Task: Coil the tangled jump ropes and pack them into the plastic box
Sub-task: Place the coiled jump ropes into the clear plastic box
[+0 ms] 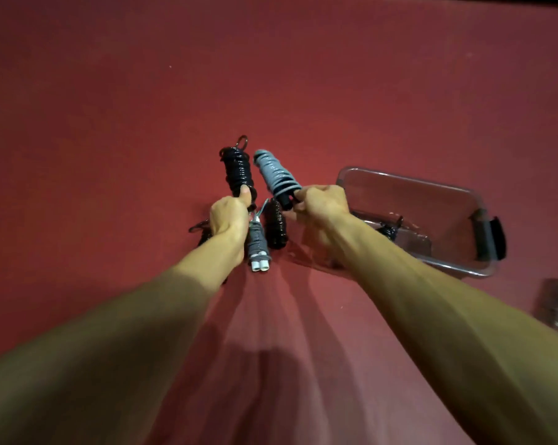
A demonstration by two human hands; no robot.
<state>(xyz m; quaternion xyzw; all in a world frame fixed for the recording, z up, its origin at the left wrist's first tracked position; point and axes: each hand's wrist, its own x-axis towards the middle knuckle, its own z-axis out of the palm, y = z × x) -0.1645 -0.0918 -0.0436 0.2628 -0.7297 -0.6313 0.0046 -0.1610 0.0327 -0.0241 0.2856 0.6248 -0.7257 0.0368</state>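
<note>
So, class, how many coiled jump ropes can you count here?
6: black rope in the left hand, blue rope in the right hand, grey rope and second black rope on the mat, half-hidden rope behind the left wrist, dark rope in the plastic box.

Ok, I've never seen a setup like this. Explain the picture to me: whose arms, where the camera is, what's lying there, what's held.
No machine: these are a person's bare arms, filmed by one head-worn camera looking down. The left hand grips a coiled black rope; the right hand grips a coiled blue rope. Between them on the red surface lie a grey bundle with white ends and a black bundle. On the right stands a clear box with a dark coil inside.
</note>
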